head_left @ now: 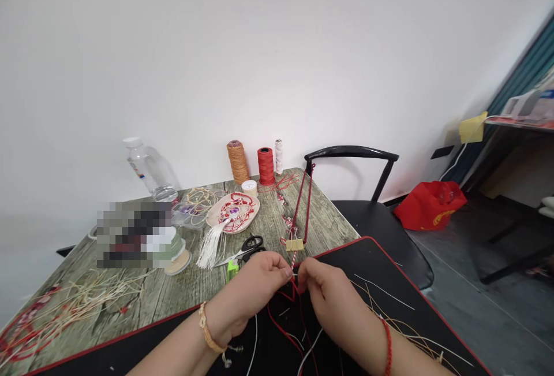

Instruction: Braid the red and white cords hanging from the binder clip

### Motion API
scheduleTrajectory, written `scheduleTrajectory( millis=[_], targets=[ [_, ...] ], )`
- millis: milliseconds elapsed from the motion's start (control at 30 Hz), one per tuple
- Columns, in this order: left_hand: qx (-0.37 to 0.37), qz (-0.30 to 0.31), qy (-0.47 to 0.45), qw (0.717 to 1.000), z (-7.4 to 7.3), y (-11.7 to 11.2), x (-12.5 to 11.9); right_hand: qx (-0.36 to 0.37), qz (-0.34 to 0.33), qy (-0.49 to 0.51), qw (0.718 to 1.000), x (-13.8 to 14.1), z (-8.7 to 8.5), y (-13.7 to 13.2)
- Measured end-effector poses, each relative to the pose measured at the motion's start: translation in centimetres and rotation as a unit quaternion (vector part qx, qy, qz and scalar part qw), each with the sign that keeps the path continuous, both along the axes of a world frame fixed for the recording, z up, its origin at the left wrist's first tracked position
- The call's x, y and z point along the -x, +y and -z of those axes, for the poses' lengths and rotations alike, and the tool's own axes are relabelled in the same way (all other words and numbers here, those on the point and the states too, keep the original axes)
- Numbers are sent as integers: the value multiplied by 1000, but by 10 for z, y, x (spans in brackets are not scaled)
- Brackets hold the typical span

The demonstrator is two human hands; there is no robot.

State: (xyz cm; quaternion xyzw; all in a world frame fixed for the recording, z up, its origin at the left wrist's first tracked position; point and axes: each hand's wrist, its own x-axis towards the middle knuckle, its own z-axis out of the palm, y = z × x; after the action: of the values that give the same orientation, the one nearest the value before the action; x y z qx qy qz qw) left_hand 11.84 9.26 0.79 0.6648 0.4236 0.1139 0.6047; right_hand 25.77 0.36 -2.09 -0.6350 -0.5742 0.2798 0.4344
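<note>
White wall (277, 52) stands behind a wood-grained worktop (332, 217), where a brass-coloured binder clip (295, 244) grips a red-and-white braided cord (294, 259) at the edge of a black mat (389, 275). Just below the clip, the left hand (264, 275) pinches a white strand between thumb and fingertips; beside it the right hand (326, 286) curls its fingers inward, their hold too hidden to tell.

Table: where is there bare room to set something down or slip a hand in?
The table shows bare wood between the plate and the clip, and right of the dark red cords. The mat is bare near its far right corner, beyond the right hand. Crowded: the left side, with loose strands and spools.
</note>
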Motion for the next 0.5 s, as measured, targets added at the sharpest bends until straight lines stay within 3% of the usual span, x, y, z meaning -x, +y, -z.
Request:
scheduleTrajectory(
  millis=[100, 333, 500],
  targets=[
    [42, 6, -1, 999, -3, 0, 1, 2, -9, -46, 999, 2, -2, -1],
    [92, 10, -14, 996, -1, 1, 2, 57, 19, 15, 998, 13, 6, 1],
    [95, -4, -20, 995, 2, 2, 1, 47, 24, 26, 998, 10, 9, 2]
  ],
)
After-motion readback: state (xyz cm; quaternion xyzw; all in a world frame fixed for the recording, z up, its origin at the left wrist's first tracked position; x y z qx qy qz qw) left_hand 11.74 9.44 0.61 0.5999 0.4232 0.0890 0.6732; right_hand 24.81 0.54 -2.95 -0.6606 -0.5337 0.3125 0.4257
